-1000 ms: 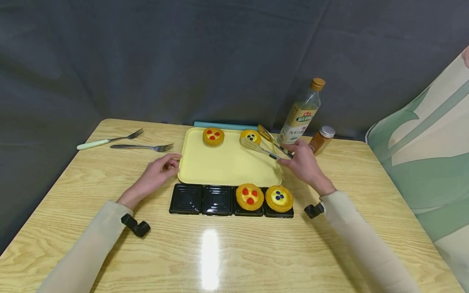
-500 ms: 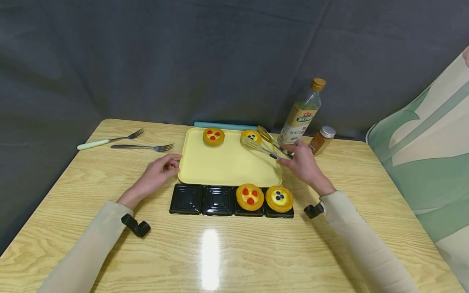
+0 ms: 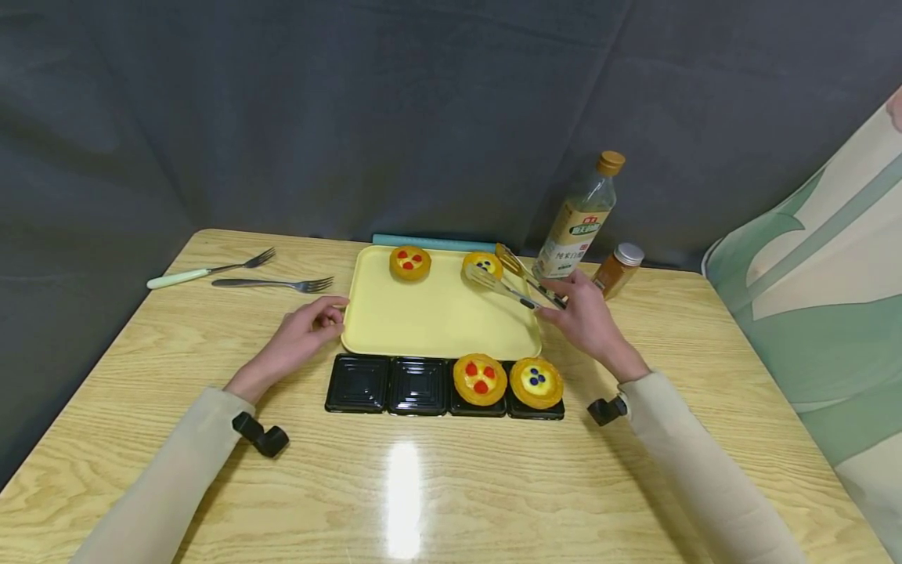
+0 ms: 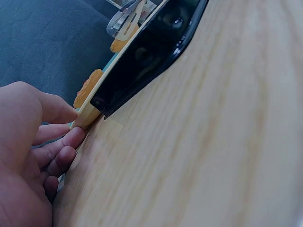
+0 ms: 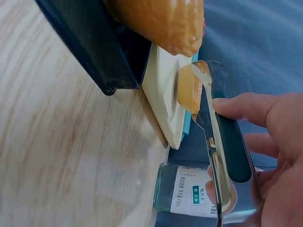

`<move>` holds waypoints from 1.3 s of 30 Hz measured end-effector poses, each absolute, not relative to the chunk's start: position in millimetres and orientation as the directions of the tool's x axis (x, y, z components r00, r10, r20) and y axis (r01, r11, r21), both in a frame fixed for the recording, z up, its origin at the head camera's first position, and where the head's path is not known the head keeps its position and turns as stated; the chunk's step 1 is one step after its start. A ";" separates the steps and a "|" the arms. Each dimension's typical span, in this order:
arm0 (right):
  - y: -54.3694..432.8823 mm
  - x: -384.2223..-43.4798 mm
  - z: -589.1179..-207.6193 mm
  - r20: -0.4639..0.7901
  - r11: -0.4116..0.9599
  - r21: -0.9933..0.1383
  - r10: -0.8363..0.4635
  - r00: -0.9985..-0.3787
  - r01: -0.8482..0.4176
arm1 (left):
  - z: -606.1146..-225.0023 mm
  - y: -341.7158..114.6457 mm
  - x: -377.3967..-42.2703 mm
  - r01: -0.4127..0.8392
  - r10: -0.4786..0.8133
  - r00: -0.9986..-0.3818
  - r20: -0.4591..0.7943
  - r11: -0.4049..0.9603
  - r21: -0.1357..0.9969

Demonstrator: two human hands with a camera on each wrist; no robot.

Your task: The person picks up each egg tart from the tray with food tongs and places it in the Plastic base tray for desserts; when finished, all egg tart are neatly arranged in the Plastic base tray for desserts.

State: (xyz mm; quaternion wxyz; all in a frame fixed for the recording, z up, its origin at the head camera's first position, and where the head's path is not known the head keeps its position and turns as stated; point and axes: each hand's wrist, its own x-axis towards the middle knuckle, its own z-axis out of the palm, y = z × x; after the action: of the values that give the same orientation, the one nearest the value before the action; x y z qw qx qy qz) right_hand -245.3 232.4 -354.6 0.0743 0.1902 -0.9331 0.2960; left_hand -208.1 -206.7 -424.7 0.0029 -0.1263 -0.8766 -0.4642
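Observation:
My right hand (image 3: 585,313) holds a pair of metal tongs (image 3: 499,285) with dark grips, thumb on one arm and fingers on the other. The tong ends stand spread around an egg tart with blue berries (image 3: 485,261) on a pale yellow tray (image 3: 437,317); whether they touch it is unclear. In the right wrist view the tart (image 5: 189,92) lies between the tong ends. My left hand (image 3: 306,327) pinches the tray's left edge between thumb and fingers. A tart with red berries (image 3: 410,263) sits at the tray's back left.
A black four-part container (image 3: 357,384) lies before the tray; its two right compartments hold a red-berry tart (image 3: 481,380) and a blue-berry tart (image 3: 537,382). Two forks (image 3: 282,284) lie left. A bottle (image 3: 574,227), a spice jar (image 3: 618,269) and a teal rod (image 3: 433,242) stand or lie behind.

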 end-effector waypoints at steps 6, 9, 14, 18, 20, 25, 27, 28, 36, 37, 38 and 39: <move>234.2 -238.1 -353.6 0.278 0.763 -0.487 -0.326 -0.904 -0.425 | -423.9 -206.9 -206.5 0.227 0.222 -0.967 0.124 0.532 0.816; 234.8 -233.6 -352.3 0.288 0.770 -0.470 -0.328 -0.900 -0.431 | -423.4 -207.2 -206.2 0.221 0.221 -0.968 0.118 0.532 0.818; 235.3 -225.3 -349.4 0.292 0.761 -0.478 -0.335 -0.896 -0.440 | -422.4 -207.4 -206.0 0.220 0.226 -0.968 0.114 0.528 0.820; 234.7 -217.2 -347.1 0.279 0.758 -0.480 -0.346 -0.896 -0.442 | -422.6 -207.3 -206.4 0.217 0.225 -0.968 0.111 0.529 0.821; 234.0 -213.0 -346.1 0.268 0.759 -0.481 -0.349 -0.898 -0.439 | -422.6 -207.2 -206.7 0.216 0.222 -0.969 0.112 0.529 0.821; 230.2 -200.5 -342.6 0.262 0.751 -0.484 -0.365 -0.893 -0.449 | -421.8 -207.3 -206.1 0.219 0.222 -0.968 0.116 0.529 0.820; 228.3 -195.6 -341.3 0.273 0.744 -0.481 -0.375 -0.886 -0.463 | -421.4 -207.2 -205.6 0.219 0.223 -0.968 0.114 0.530 0.820; 227.4 -193.1 -340.8 0.279 0.741 -0.478 -0.380 -0.882 -0.471 | -421.1 -207.1 -205.4 0.219 0.222 -0.968 0.115 0.529 0.820; 221.8 -173.8 -338.8 0.311 0.714 -0.473 -0.411 -0.857 -0.515 | -420.6 -206.9 -205.4 0.213 0.219 -0.969 0.111 0.529 0.821; 221.3 -171.3 -338.8 0.311 0.712 -0.473 -0.415 -0.855 -0.518 | -420.6 -206.8 -205.5 0.214 0.220 -0.969 0.111 0.530 0.821; 220.6 -168.7 -338.9 0.310 0.709 -0.474 -0.421 -0.853 -0.522 | -420.5 -206.7 -205.2 0.215 0.221 -0.969 0.111 0.530 0.820; 220.0 -165.9 -338.7 0.310 0.705 -0.475 -0.427 -0.850 -0.527 | -420.5 -206.6 -205.2 0.216 0.221 -0.969 0.112 0.532 0.819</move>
State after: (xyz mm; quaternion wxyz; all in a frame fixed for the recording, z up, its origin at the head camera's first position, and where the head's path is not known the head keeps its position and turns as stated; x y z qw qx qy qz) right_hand -165.9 220.0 -338.7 0.0885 0.2595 -0.9190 0.2834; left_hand -205.2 -206.6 -420.5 -0.0029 -0.1248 -0.8751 -0.4676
